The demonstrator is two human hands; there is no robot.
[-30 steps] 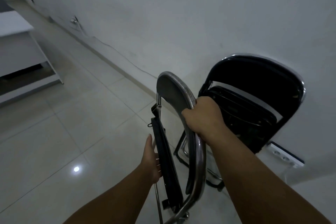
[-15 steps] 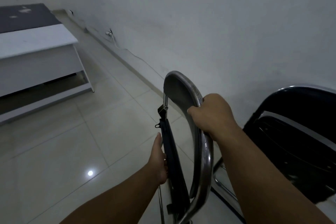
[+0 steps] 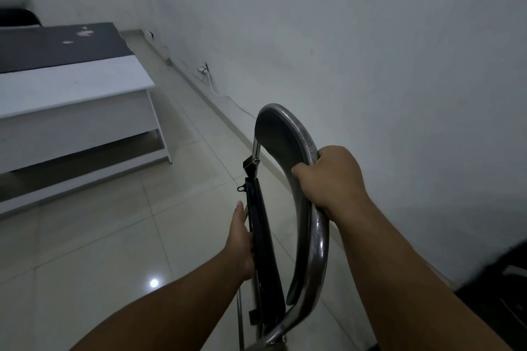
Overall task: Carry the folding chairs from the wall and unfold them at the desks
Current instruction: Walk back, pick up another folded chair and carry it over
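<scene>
Since the frame half a second earlier, the view had turned further left: the second black chair (image 3: 496,288), then filling the lower right, was reduced to a blurred dark edge at the right border, and the desk (image 3: 77,111) showed more of its dark and white top. Both grips were unchanged. The folding chair (image 3: 285,208) was held folded, edge-on, between the two forearms above the tiled floor (image 3: 99,236), near the white wall (image 3: 342,51). The right hand (image 3: 333,179) was clenched over the curved chrome tube of the backrest, fingers wrapped round it. The left hand (image 3: 241,239) lay flat against the black seat's edge, fingers straight and together. The chrome showed dull speckling; the seat hung nearly vertical beside the frame.
</scene>
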